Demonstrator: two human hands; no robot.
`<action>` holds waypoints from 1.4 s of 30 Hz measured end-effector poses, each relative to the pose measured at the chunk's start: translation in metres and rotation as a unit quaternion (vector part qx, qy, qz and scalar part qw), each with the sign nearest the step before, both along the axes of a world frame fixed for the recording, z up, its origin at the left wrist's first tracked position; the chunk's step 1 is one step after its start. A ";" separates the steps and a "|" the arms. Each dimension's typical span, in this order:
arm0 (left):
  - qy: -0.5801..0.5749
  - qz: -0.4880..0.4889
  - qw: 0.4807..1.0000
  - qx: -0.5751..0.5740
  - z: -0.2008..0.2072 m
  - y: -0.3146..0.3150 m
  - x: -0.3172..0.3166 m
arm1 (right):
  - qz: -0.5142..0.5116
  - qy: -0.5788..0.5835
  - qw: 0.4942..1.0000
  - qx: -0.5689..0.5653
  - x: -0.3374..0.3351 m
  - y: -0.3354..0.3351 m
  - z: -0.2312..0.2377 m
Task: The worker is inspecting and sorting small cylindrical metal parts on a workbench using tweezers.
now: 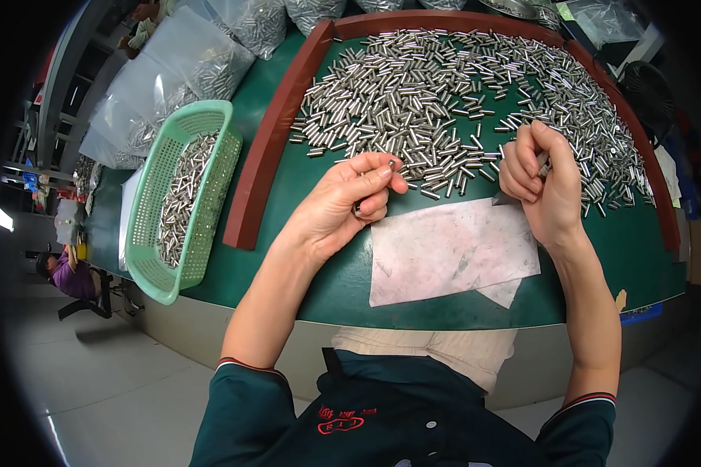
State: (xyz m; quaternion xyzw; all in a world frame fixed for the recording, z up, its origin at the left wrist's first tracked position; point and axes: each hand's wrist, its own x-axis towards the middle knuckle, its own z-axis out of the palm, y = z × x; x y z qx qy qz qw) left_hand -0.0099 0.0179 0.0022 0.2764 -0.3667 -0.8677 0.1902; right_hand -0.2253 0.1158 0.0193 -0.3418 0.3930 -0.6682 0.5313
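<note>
A: Grip first. L hand (pixel 343 204)?

B: Thumb + forefinger pinched on one small metal pin (pixel 391 165), held up at the fingertips, prob. so its end faces the eye. Other fingers curled in; looks like more pins tucked in the palm, can't tell for sure.

A: R hand (pixel 544 183)?

B: Fingers pressed together round a thin grey blade-like tool (pixel 512 196), tip angled down twd the sheet. Handle mostly hidden in the fist, so what kind of tool I can't say.

A: Where's the work sitting?

B: Hands hover just above a pale, stained paper sheet (pixel 452 253) on the green table (pixel 304 272). Sheet likely gives a plain backing right under the hands.

A: And the stock?

B: Big heap of loose pins (pixel 444 86) just beyond the fingers, fenced by a reddish-brown raised border (pixel 276 132) that'd stop them rolling off. To the L, outside the border, a green mesh basket (pixel 181 194) w/ more pins, kept apart from the heap. Clear bags of pins (pixel 171 86) at the far L edge.
</note>
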 end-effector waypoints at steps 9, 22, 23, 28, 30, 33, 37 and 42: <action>-0.118 -0.010 0.955 -0.273 0.003 0.012 -0.005 | 0.003 0.000 1.000 0.000 -0.001 -0.001 -0.001; -0.269 -0.082 0.717 -0.638 -0.002 0.043 -0.020 | 0.010 -0.140 0.987 -0.084 0.029 0.008 -0.009; -0.267 -0.089 0.716 -0.639 -0.001 0.044 -0.021 | 0.006 -0.132 0.988 -0.078 0.032 0.009 -0.011; -0.269 -0.064 0.701 -0.657 -0.003 0.048 -0.023 | 0.002 -0.156 0.985 -0.073 0.037 0.011 -0.014; -0.268 -0.061 0.702 -0.657 -0.004 0.049 -0.023 | 0.000 -0.180 0.982 -0.058 0.039 0.010 -0.016; -0.267 -0.053 0.705 -0.655 -0.005 0.050 -0.024 | -0.006 -0.162 0.987 -0.002 0.041 0.009 -0.013; -0.270 -0.051 0.704 -0.654 -0.004 0.051 -0.024 | -0.008 -0.174 0.985 0.003 0.041 0.008 -0.012; -0.270 -0.055 0.706 -0.653 -0.004 0.050 -0.023 | 0.002 -0.168 0.986 0.003 0.041 0.008 -0.012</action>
